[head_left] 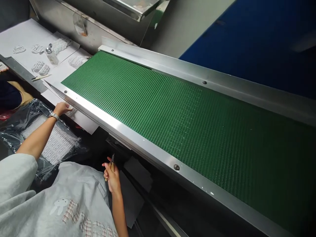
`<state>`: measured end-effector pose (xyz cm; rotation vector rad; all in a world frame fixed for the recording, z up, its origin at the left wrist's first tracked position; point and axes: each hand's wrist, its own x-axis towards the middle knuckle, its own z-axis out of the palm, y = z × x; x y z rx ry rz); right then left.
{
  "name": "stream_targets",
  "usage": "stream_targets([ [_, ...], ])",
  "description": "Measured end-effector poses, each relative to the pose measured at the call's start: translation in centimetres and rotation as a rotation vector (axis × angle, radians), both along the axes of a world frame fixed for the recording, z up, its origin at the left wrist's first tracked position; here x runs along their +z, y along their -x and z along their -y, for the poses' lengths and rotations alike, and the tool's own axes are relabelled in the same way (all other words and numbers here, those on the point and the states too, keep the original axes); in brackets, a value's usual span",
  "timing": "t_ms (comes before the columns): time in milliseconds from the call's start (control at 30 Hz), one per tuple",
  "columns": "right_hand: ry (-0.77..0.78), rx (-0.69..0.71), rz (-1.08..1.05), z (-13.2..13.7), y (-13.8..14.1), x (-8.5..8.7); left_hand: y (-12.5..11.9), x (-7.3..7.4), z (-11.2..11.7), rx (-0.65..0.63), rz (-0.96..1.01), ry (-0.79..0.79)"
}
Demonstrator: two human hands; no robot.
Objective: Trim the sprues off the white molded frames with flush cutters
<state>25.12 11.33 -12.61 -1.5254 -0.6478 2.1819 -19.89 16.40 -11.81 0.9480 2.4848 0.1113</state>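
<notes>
My left hand (62, 108), with a watch on its wrist, reaches to the near edge of the conveyor. Its fingers are closed at a small pale piece (71, 111) lying over a white sheet (86, 121); I cannot make out what the piece is. Lower down, my right hand (112, 177) is wrapped round a pair of nippers (113, 163) with yellowish handles, their dark jaws pointing up. Beneath my left forearm, white printed strips or sheets (58, 143) lie in a clear plastic bag (37, 107).
A green conveyor belt (148, 108) with metal side rails (118, 126) runs across the view. On the white-covered table (22, 34) are several bundles of small pale parts (40, 68), a glass bottle (51, 56) and a pen-like tool (40, 77). Another person's sleeve (10, 93) shows at left.
</notes>
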Motion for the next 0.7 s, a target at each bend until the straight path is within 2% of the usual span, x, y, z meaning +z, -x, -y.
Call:
stream_targets([
  [133, 0.004, 0.024, 0.017, -0.2, -0.4, 0.3, -0.5, 0.2, 0.1, 0.048, -0.044, 0.057],
  [233, 0.017, 0.054, 0.041, -0.2, -0.7, 0.4, -1.6, 1.1, 1.6, 0.093, -0.063, 0.033],
  [300, 0.029, 0.086, 0.06, -0.2, -0.9, 0.5, -2.6, 1.7, 4.1, 0.14, -0.068, 0.003],
  [400, 0.053, 0.153, 0.095, -0.1, -0.9, 0.4, -4.9, 1.5, 10.3, 0.256, -0.04, -0.008],
  [467, 0.072, 0.21, 0.124, -0.1, -0.7, 0.1, -6.8, 0.2, 14.8, 0.367, 0.024, 0.051],
  [533, 0.091, 0.266, 0.151, -0.2, -0.4, -0.5, -8.7, -2.3, 18.2, 0.46, 0.13, 0.14],
  [600, 0.109, 0.309, 0.174, -0.1, 0.1, -1.4, -10.1, -5.6, 19.8, 0.499, 0.231, 0.202],
  [700, 0.141, 0.352, 0.207, 0.3, 0.9, -3.2, -11.3, -11.2, 19.7, 0.494, 0.343, 0.247],
])
